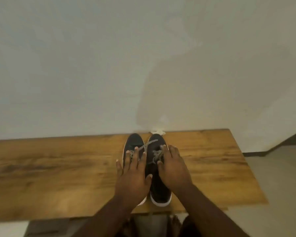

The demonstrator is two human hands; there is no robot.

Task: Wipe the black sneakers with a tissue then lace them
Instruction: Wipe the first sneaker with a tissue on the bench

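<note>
Head view, item list. Worktop (58, 168): wooden, standing against a pale wall. Black sneakers (158, 190): pair sitting side by side mid-worktop, toes pointing toward the far edge, striped laces (148, 144) lying loose across both. Tissue (158, 132): lying crumpled at the far edge, just past the toes. Left hand (132, 178): resting flat on the left sneaker, fingers spread. Right hand (173, 166): lying over the right sneaker, fingers spread, gripping nothing.

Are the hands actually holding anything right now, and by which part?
Nothing is gripped. The left hand lies flat on the left sneaker; the right hand rests on the right sneaker at its laces.
</note>
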